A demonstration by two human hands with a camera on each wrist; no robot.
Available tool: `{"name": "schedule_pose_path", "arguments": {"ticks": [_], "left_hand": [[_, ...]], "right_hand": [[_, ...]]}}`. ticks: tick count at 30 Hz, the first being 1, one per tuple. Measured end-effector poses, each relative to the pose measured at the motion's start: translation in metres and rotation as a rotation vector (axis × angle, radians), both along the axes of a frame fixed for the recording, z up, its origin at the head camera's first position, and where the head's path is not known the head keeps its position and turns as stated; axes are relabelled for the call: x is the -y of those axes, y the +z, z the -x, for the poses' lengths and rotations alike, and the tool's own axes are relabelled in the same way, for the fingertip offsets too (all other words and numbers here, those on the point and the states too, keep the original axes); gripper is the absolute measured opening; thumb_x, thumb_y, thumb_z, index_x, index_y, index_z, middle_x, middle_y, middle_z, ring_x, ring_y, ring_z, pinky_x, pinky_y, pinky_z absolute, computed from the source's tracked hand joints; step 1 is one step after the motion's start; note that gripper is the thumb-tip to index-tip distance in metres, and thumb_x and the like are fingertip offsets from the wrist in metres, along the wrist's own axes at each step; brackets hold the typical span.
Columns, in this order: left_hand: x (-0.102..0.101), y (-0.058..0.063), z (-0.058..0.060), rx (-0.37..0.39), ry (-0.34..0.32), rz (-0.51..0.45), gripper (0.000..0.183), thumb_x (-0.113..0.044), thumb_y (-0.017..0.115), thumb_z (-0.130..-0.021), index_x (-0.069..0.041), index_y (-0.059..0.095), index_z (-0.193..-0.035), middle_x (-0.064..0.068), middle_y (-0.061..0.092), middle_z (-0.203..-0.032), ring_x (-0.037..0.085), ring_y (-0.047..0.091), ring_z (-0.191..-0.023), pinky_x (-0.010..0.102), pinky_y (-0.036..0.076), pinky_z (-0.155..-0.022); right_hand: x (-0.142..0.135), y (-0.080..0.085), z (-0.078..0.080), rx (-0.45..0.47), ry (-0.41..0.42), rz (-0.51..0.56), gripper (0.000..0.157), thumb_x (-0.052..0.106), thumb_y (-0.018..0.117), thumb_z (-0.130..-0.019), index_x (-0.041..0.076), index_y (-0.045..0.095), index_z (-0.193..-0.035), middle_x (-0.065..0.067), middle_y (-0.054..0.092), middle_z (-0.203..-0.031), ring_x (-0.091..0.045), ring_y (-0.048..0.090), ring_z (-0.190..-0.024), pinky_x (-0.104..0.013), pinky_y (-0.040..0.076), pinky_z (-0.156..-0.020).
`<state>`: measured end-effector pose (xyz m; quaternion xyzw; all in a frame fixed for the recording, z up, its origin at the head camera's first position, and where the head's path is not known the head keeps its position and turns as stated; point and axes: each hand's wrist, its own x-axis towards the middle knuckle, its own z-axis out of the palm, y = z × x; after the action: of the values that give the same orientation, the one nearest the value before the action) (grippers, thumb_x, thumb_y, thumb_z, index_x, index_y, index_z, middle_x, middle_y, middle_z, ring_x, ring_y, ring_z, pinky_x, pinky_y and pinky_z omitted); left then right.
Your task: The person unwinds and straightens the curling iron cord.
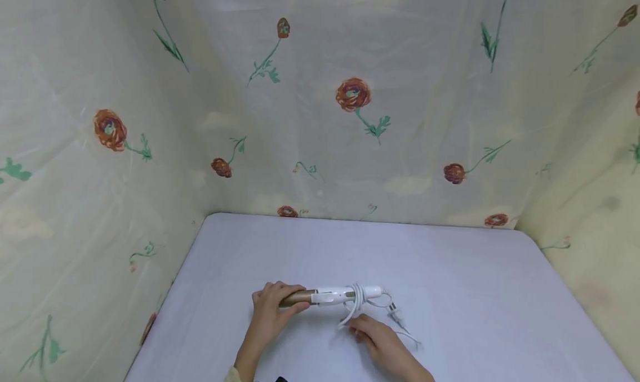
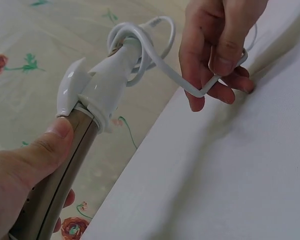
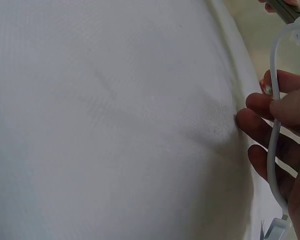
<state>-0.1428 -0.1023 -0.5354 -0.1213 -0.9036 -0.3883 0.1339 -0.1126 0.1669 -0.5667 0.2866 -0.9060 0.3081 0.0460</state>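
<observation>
A curling iron (image 1: 330,297) with a bronze barrel (image 2: 57,175) and a white handle lies crosswise in front of me, over the table. My left hand (image 1: 269,313) grips it by the barrel, thumb on top near the white clamp lever (image 2: 70,87). White power cord (image 1: 358,297) loops around the handle. Below those loops, my right hand (image 1: 381,342) pinches a length of the cord between thumb and fingers. In the right wrist view the cord (image 3: 273,145) runs down across the fingers to a white plug (image 3: 277,229).
A white cloth covers the table (image 1: 475,293). Flower-printed curtain (image 1: 400,115) encloses it at the back and both sides. A small dark object (image 1: 281,379) shows at the bottom edge of the head view.
</observation>
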Motion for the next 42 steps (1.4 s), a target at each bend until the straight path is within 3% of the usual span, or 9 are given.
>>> {"name": "schedule_pose_path", "arguments": {"ticks": [5,12,18,22,30,32,37,40,42], "left_hand": [[0.0,-0.004,-0.001,-0.004,0.015,0.023,0.034,-0.05,0.071,-0.073,-0.034,0.07,-0.103,-0.014,0.066,-0.091,0.006,0.048,-0.084,0.034,0.023,-0.078],[0.0,-0.003,0.0,-0.014,0.021,0.043,0.036,-0.049,0.072,-0.073,-0.034,0.069,-0.105,-0.013,0.065,-0.091,0.007,0.048,-0.084,0.036,0.024,-0.08],[-0.001,0.0,0.004,-0.011,0.026,0.048,0.037,-0.052,0.069,-0.073,-0.033,0.069,-0.106,-0.012,0.065,-0.092,0.007,0.047,-0.083,0.037,0.024,-0.081],[-0.001,0.001,0.004,0.007,0.033,0.059,0.037,-0.052,0.07,-0.073,-0.033,0.07,-0.105,-0.01,0.066,-0.093,0.008,0.047,-0.083,0.036,0.024,-0.08],[-0.001,-0.002,0.005,-0.008,0.042,0.056,0.038,-0.052,0.07,-0.072,-0.032,0.07,-0.104,-0.008,0.068,-0.092,0.008,0.047,-0.082,0.036,0.023,-0.078],[-0.001,-0.003,0.005,-0.016,0.045,0.057,0.038,-0.052,0.07,-0.072,-0.032,0.07,-0.105,-0.008,0.067,-0.091,0.008,0.047,-0.082,0.036,0.022,-0.078],[-0.002,-0.002,0.007,-0.03,0.072,0.078,0.038,-0.051,0.071,-0.073,-0.032,0.071,-0.105,-0.009,0.066,-0.089,0.009,0.047,-0.081,0.036,0.023,-0.077],[-0.003,-0.001,0.007,-0.026,0.079,0.078,0.038,-0.051,0.071,-0.073,-0.029,0.071,-0.105,-0.008,0.066,-0.089,0.01,0.047,-0.081,0.036,0.023,-0.077],[-0.002,0.0,0.007,-0.021,0.076,0.08,0.039,-0.051,0.07,-0.073,-0.029,0.071,-0.106,-0.008,0.067,-0.09,0.01,0.047,-0.082,0.037,0.023,-0.076]], "right_hand": [[0.006,0.001,-0.007,0.017,-0.022,-0.03,0.024,0.014,0.058,-0.093,0.025,0.064,-0.114,0.011,0.064,-0.107,-0.007,0.062,-0.096,-0.03,0.051,-0.081],[0.008,0.004,-0.01,0.077,0.028,0.018,0.019,0.026,0.057,-0.095,0.023,0.063,-0.113,0.012,0.061,-0.107,0.0,0.058,-0.093,-0.026,0.05,-0.08],[0.012,0.006,-0.013,-0.012,0.039,0.016,0.027,0.031,0.059,-0.094,0.022,0.061,-0.119,0.014,0.061,-0.108,-0.003,0.058,-0.097,-0.028,0.049,-0.084],[0.016,0.008,-0.017,0.007,0.042,-0.013,0.032,0.035,0.056,-0.095,0.026,0.059,-0.125,0.015,0.058,-0.115,-0.008,0.056,-0.104,-0.034,0.048,-0.086],[0.025,0.011,-0.02,-0.059,0.095,0.061,0.053,0.023,0.061,-0.093,0.013,0.042,-0.141,0.003,0.062,-0.122,-0.016,0.058,-0.111,-0.042,0.046,-0.09],[0.026,0.012,-0.021,-0.077,0.075,0.07,0.051,0.02,0.061,-0.093,0.012,0.043,-0.139,0.002,0.062,-0.121,-0.017,0.059,-0.111,-0.042,0.047,-0.09],[0.03,0.021,-0.025,0.028,-0.037,0.067,0.029,0.025,0.057,-0.095,0.015,0.055,-0.123,0.007,0.061,-0.12,-0.017,0.057,-0.113,-0.041,0.046,-0.093],[0.031,0.027,-0.026,0.124,-0.063,0.123,0.026,0.027,0.055,-0.097,0.014,0.058,-0.118,0.008,0.063,-0.114,-0.013,0.058,-0.109,-0.039,0.046,-0.092],[0.031,0.028,-0.027,0.131,-0.074,0.152,0.023,0.028,0.054,-0.097,0.014,0.059,-0.115,0.008,0.064,-0.109,-0.01,0.059,-0.104,-0.037,0.047,-0.089]]}}
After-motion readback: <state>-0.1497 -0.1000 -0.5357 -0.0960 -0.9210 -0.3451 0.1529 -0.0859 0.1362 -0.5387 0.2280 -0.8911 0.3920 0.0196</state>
